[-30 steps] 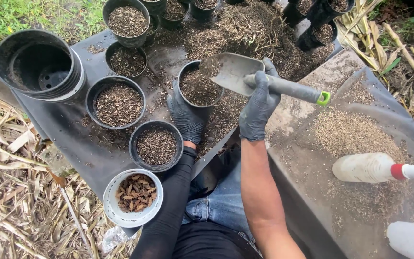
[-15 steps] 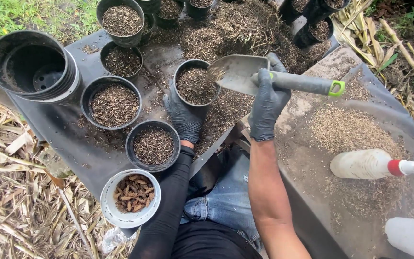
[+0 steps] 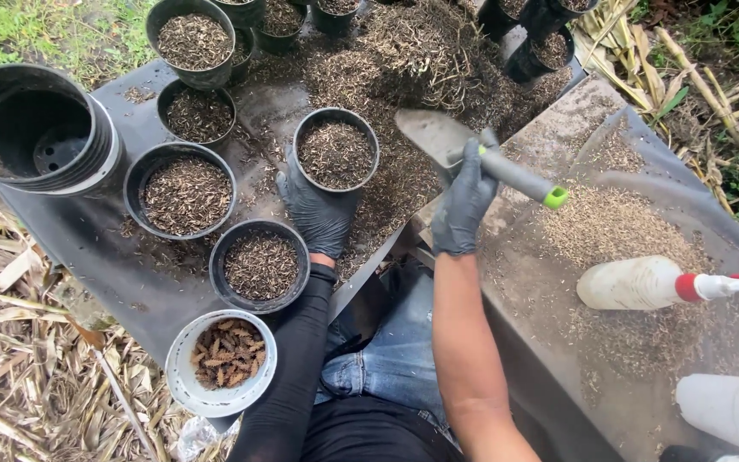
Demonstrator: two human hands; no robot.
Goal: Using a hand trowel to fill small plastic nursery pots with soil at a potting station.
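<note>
Black-gloved fingers (image 3: 472,162) of the right hand (image 3: 464,201) are closed around the grey handle of a trowel (image 3: 472,152), whose metal blade points up-left and hovers just beside the rim of a black pot (image 3: 335,150), its green handle tip sticking out to the right. That pot is filled nearly to the brim with brown chaff-like mix, and the left hand (image 3: 318,210), gloved in black too, cups its near wall with fingers spread against the side. Nearer the body stands a smaller filled pot (image 3: 260,265), and left of it a wider filled pot (image 3: 181,190), both holding the same mix. A white bowl (image 3: 220,364) at the tabletop's (image 3: 87,248) near edge holds brown ridged seed pieces. A stack of empty black pots (image 3: 36,128) sits at far left. Loose mix lies heaped beyond the held pot. The left forearm wears a black sleeve and reaches straight forward; the right forearm is bare, angled up from the lap. A white spray bottle (image 3: 643,282) lies on clear plastic to the right.
</note>
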